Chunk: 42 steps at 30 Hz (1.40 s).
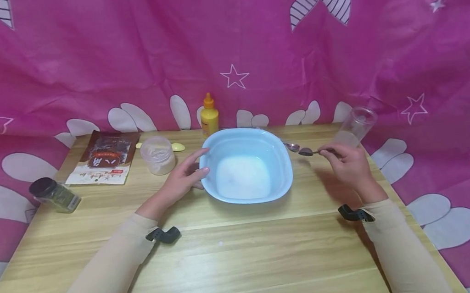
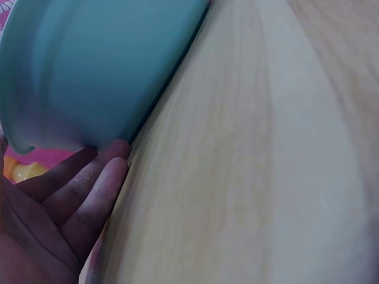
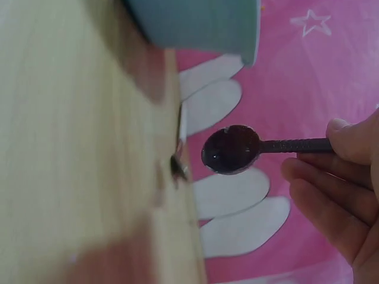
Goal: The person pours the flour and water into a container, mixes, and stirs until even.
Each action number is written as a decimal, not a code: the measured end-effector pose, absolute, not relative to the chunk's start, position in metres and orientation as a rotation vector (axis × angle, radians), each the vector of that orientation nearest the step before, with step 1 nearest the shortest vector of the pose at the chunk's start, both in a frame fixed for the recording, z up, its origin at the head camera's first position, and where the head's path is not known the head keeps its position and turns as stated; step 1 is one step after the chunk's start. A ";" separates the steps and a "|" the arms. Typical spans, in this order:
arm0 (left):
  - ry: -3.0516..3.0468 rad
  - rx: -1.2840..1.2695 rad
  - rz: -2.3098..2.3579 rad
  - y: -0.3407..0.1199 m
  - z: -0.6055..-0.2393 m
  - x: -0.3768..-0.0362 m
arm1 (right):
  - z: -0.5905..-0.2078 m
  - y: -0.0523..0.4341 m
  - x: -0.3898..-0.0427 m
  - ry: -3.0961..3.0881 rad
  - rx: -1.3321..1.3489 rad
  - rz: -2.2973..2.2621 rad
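Note:
A light blue plastic basin stands mid-table, its bottom looking whitish. My left hand holds its left side, with thumb and index tip over the rim. In the left wrist view the other fingers touch the outer wall. To the right of the basin, my right hand pinches the thin handle of a small black measuring spoon between thumb and fingers. The spoon's round bowl is dark and glossy inside, held above the table. Behind it a metal spoon lies on the tabletop, partly hidden by the basin.
A clear plastic cup stands behind my right hand. At the back is a yellow squeeze bottle. On the left are a lidded clear tub, a yellow spoon, a brown-and-white pouch and a black-capped jar.

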<state>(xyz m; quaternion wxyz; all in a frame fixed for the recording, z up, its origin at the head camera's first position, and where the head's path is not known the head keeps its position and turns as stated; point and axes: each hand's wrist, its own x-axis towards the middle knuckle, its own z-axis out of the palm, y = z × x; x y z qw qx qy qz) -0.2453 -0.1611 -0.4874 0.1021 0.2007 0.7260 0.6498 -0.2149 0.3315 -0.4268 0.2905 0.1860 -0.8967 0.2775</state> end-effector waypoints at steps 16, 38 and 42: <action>2.147 0.591 1.916 -0.166 -0.497 -0.235 | -0.462 0.348 -0.207 -2.698 0.323 0.748; 2.131 0.590 1.930 -0.159 -0.491 -0.238 | -0.481 0.355 -0.214 -2.860 0.523 0.895; 2.148 0.596 1.924 -0.161 -0.489 -0.241 | -0.479 0.354 -0.216 -2.876 0.543 0.864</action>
